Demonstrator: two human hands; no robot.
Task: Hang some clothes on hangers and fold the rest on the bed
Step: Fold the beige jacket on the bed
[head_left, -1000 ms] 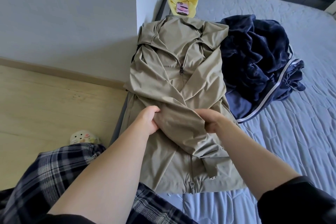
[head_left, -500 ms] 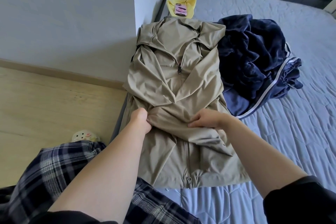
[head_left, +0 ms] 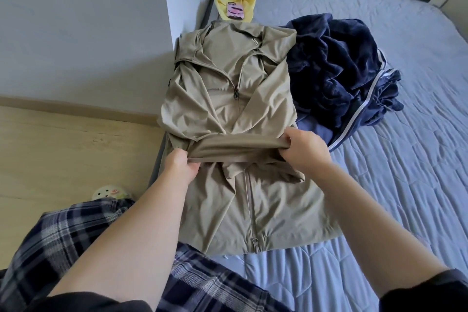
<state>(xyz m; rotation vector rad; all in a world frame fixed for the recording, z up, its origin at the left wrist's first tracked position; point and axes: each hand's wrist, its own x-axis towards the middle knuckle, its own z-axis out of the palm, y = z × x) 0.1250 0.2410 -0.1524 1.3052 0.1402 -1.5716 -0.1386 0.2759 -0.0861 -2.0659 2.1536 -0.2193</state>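
A khaki zip jacket (head_left: 228, 99) lies front-up along the left edge of the bed (head_left: 395, 185), collar at the far end, both sleeves folded across its chest. My left hand (head_left: 181, 163) grips the left end of a sleeve stretched flat across the jacket's waist. My right hand (head_left: 302, 148) pinches the right end of the same sleeve. The sleeve runs taut between them. The jacket's hem with the zip end lies close to my legs.
A crumpled navy fleece garment (head_left: 336, 71) with a white stripe lies right of the jacket. A yellow cloth (head_left: 236, 7) with a pink item on it sits beyond the collar. A grey wall and wooden floor (head_left: 63, 154) are at left; a slipper (head_left: 110, 191) sits by my plaid trousers.
Both hands have moved apart, pulling the sleeve out straight and taut across the jacket's waist; before, they bunched the fabric close together near the middle.
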